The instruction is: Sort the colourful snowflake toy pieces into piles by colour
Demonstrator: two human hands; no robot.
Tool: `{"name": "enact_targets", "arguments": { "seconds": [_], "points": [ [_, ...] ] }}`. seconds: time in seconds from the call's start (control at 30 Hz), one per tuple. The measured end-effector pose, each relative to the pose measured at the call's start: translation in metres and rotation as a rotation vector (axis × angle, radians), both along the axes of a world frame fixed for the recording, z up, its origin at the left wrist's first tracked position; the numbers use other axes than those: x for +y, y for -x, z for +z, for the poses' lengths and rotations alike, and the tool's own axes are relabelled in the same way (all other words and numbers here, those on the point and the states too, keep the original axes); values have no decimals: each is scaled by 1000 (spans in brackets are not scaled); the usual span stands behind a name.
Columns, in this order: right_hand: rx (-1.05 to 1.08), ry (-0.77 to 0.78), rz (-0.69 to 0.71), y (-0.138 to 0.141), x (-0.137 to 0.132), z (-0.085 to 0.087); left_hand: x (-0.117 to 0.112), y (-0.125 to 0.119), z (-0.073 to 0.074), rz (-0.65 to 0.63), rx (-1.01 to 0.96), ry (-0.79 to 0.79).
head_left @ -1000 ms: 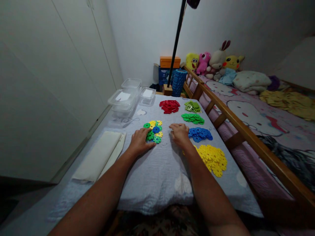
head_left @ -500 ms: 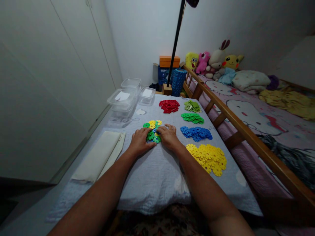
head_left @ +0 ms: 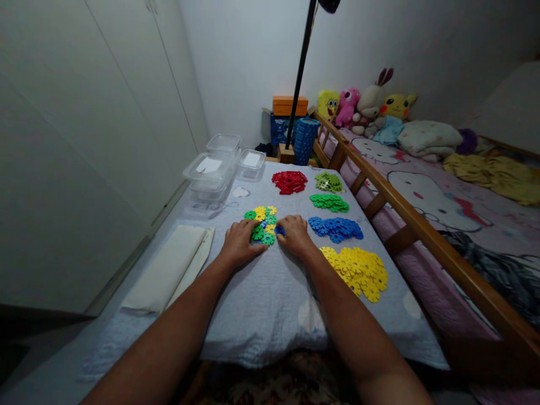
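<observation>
A small mixed pile of flat plastic snowflake discs (head_left: 261, 219), green, yellow and blue, lies on a pale blue quilted cloth (head_left: 270, 292). My left hand (head_left: 239, 243) rests on the pile's near left side, fingers curled over the discs. My right hand (head_left: 294, 235) is at the pile's right edge, fingers pinched on a blue disc (head_left: 279, 230). Sorted heaps lie to the right: red (head_left: 289, 181), light green (head_left: 329, 181), green (head_left: 329, 202), blue (head_left: 336, 228) and yellow (head_left: 358, 270).
Clear plastic containers (head_left: 219, 166) stand at the far left of the cloth, a folded white cloth (head_left: 169, 267) on the near left. A wooden bed rail (head_left: 413, 225) runs along the right, with plush toys (head_left: 363, 104) beyond. A black pole (head_left: 300, 73) rises at the back.
My right hand moved left from beside the blue heap to the mixed pile and closed on a blue disc. My left hand stayed on the pile.
</observation>
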State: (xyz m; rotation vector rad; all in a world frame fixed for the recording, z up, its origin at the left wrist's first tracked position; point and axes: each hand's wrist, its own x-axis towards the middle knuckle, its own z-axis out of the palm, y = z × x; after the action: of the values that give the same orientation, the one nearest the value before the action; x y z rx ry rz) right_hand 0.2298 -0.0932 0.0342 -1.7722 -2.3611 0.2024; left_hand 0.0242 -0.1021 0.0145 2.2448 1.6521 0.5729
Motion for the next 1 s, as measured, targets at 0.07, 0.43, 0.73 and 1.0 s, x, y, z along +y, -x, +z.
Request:
{"name": "enact_targets", "arguments": {
  "seconds": [0.07, 0.43, 0.73, 1.0],
  "points": [
    [5, 3, -3, 0, 0, 0, 0, 0, 0, 0, -2, -3],
    [22, -113, -344, -62, 2, 19, 4, 1, -7, 10, 8, -20],
    [22, -118, -550, -97, -5, 19, 5, 1, -8, 14, -11, -26],
    [42, -130, -520, -87, -4, 20, 7, 2, -13, 18, -35, -74]
  ]
}}
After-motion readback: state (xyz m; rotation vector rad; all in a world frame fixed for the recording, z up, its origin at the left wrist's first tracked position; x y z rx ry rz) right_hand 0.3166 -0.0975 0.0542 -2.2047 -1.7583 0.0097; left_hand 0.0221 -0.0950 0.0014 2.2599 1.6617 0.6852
